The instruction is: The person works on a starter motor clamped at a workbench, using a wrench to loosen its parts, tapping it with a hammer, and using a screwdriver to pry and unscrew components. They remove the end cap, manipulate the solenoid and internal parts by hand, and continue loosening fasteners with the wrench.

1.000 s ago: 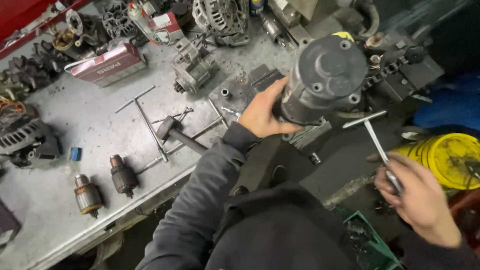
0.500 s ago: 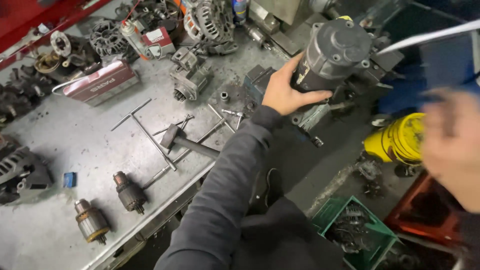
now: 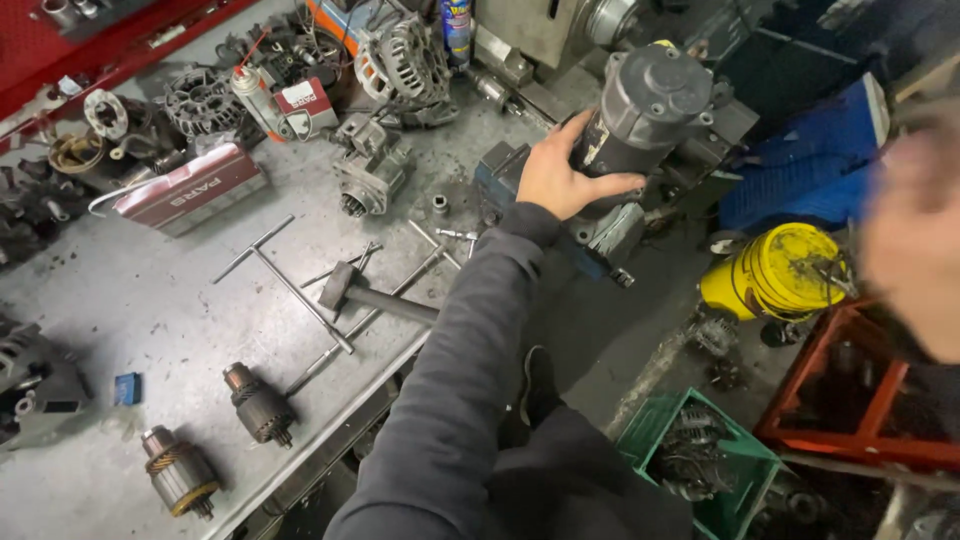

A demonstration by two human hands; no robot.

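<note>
Held by the left hand (image 3: 560, 175) -- fingers and thumb wrapped tight about the lower barrel of the motor (image 3: 650, 100); stood nearly upright at the bench's edge, dark round cap above the grip, foot just below the grip in what looked like a blue vise (image 3: 497, 172), though whether clamped or only resting could not be told.

Judged heavy for its size -- a cast metal body, stiff all through, nothing in it to give under the fingers; probably greasy too, so likely to slip in a bare palm. Best taken round the barrel, as here, where the hand could close nearly all the way; the cap above looked too broad and smooth for one hand, and the fittings below the grip too sharp and uneven. Would want a second hand beneath if lifted clear.

Seen far to the right of the grip, the right hand (image 3: 915, 235) -- raised, blurred, well apart from the motor; could not tell whether open, closed or holding anything.

Lay to the left of the grip on the bench (image 3: 150, 300): a hammer (image 3: 375, 295) across some rods, a T-handled wrench (image 3: 285, 280), and farther off two copper-wound rotors (image 3: 258, 400). Stood below and right of the grip, on the floor: a yellow bucket (image 3: 775, 275), a green crate (image 3: 725, 500) of parts, a red crate (image 3: 850, 400).
</note>
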